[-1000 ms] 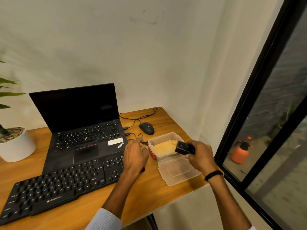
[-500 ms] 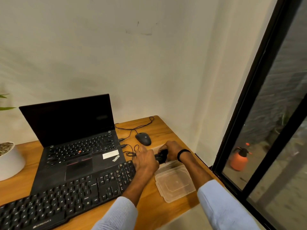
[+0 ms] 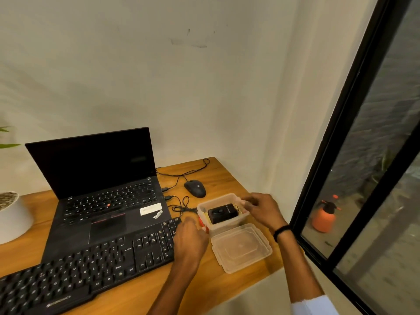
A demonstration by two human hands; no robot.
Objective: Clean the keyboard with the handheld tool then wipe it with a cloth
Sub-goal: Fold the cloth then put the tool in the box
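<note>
The black keyboard (image 3: 91,269) lies across the front of the wooden desk (image 3: 141,292). A black handheld tool (image 3: 222,214) lies inside an open clear plastic container (image 3: 227,225), on top of a yellow cloth (image 3: 238,208) that barely shows. My right hand (image 3: 261,210) hovers at the container's right rim with loosely curled fingers, holding nothing. My left hand (image 3: 191,237) rests by the keyboard's right end, against the container's front-left corner beside a red clip (image 3: 201,222). Its fingers are hidden.
The container's clear lid (image 3: 241,247) lies just in front of it near the desk's right edge. An open black laptop (image 3: 102,201) stands behind the keyboard, with a wired mouse (image 3: 195,188) and cables to its right. A white plant pot (image 3: 11,217) stands far left. A black window frame (image 3: 318,189) is on the right.
The black tool went from my right hand into the container. My right hand has let go and drawn back to the right rim. The left hand stayed by the container's left side.
</note>
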